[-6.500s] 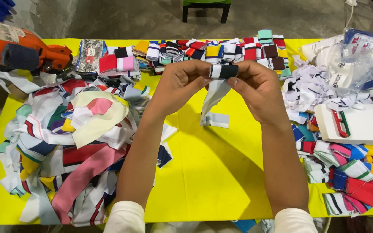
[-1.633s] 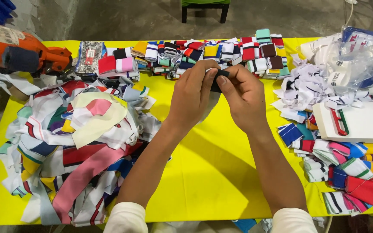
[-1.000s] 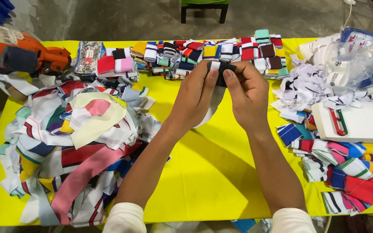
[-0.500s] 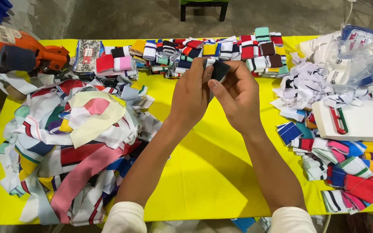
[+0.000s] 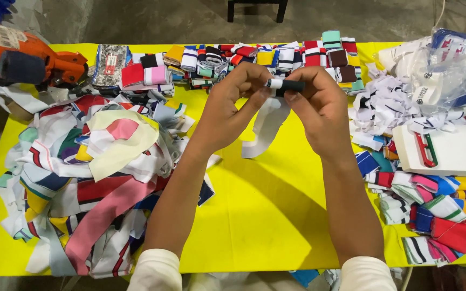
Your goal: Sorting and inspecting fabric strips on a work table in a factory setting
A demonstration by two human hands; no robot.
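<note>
I see my left hand [image 5: 227, 110] and my right hand [image 5: 319, 105] raised together over the yellow tabletop [image 5: 254, 215], both pinched on one small fabric roll [image 5: 286, 85], white at one end and black at the other. A white strip [image 5: 265, 126] hangs loose from it down to the tabletop. I judge the roll can unwind if one pinch slips, because the tail pulls it. I count one roll held, one orange tool [image 5: 25, 56], one white board [image 5: 449, 151]; the folded pieces [image 5: 276, 54] behind are too many to count.
</note>
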